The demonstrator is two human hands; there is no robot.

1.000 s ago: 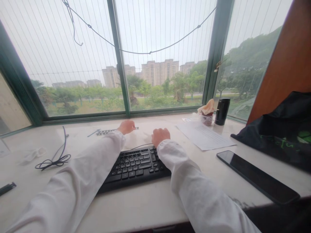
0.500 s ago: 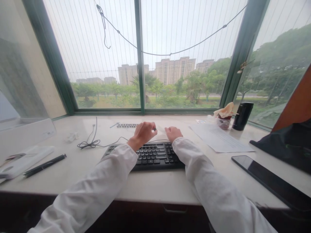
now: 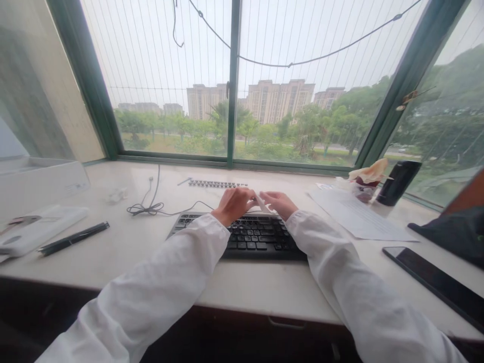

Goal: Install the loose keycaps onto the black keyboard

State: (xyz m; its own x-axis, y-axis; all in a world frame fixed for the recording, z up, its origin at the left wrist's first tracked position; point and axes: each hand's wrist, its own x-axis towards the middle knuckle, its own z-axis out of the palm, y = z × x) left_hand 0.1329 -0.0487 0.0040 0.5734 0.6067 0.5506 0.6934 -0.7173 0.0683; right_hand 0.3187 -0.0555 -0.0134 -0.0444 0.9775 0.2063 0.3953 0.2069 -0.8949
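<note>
Above the back of a black keyboard (image 3: 260,246), my two hands come together. My left hand (image 3: 235,204) is closed, fingertips pinched; the small dark keycap seen there a moment ago is now hidden behind the fingers. A thin white wipe (image 3: 261,203) stands between the hands, pinched by my right hand (image 3: 280,202), whose fingers are closed and reach to the left fingertips. Behind my left hand, small keycaps (image 3: 212,184) lie in neat rows on the white desk. My wrists and sleeves cover parts of the keyboard.
Left: a coiled cable (image 3: 145,208), black pens (image 3: 75,239), a white packet (image 3: 41,229) and a white box (image 3: 45,176). Right: paper sheets (image 3: 363,214), a plastic cup with crumpled wrapping (image 3: 366,186), a black tumbler (image 3: 399,182), a phone (image 3: 434,282) and a dark bag (image 3: 454,234).
My right hand has lifted a white wipe and met my left hand, which held a small dark keycap at its fingertips. The camera view has shifted, so the desk appears tilted slightly differently.
</note>
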